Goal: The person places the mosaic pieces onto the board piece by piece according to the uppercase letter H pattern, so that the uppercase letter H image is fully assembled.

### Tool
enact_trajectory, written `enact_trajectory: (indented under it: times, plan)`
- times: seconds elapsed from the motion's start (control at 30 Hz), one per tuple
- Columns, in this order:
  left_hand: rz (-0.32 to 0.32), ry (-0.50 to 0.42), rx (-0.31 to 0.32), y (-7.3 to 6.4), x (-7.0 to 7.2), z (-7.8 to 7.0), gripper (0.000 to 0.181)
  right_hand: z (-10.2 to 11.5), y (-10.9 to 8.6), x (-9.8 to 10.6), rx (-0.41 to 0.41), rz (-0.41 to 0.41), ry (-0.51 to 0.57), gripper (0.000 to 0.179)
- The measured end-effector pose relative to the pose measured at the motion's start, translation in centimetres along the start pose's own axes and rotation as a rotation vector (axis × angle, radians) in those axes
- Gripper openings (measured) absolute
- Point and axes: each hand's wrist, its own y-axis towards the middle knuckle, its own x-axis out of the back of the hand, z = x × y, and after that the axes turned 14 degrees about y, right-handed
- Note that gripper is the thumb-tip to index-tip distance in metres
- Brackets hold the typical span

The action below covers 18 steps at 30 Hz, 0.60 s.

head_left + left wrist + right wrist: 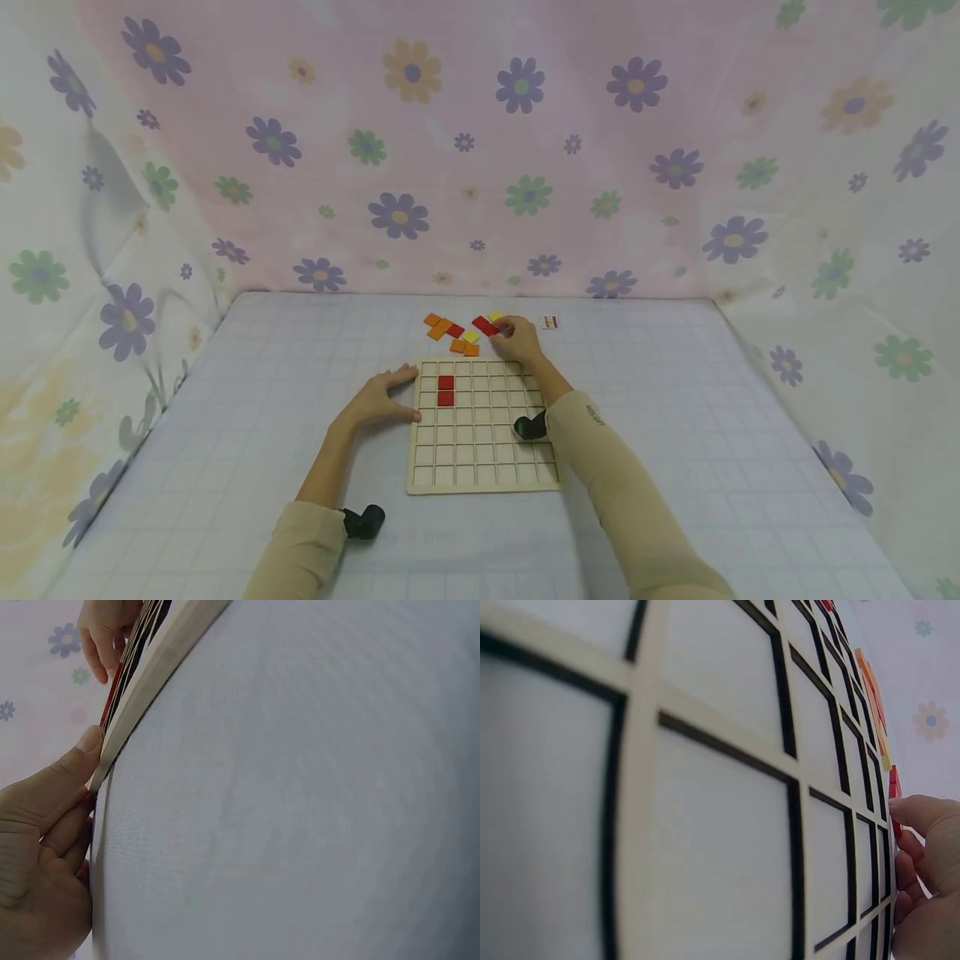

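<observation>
A wooden grid board lies on the table, with two red square tiles in neighbouring cells near its upper left. My left hand rests against the board's left edge, thumb and fingers spread; in the left wrist view its thumb touches the rim. Beyond the board's far edge, my right hand pinches a red tile at the near end of a red pair. The right wrist view shows the thumb on that tile, with the other fingers curled beneath and partly hidden.
Orange tiles, a yellow tile and another red tile lie loosely behind the board. A small printed card is to the right of the right hand. Flower-patterned cloth walls in the table's back and sides.
</observation>
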Motion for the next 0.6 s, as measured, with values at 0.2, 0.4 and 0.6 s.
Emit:
enact_trajectory:
  times: [0.2,0.4,0.6]
  plan:
    - [-0.002,0.005,-0.002,0.0,-0.1,0.0,0.087,0.0,-0.4,0.5,-0.001,0.055,0.014,0.031]
    - [-0.011,0.001,-0.013,0.0,-0.2,0.2,0.087,-0.3,-0.6,1.1,0.016,0.138,0.035,0.041]
    - [-0.009,0.005,-0.002,-0.1,-0.2,0.1,0.087,-0.5,-0.9,0.8,0.033,0.132,0.002,0.038]
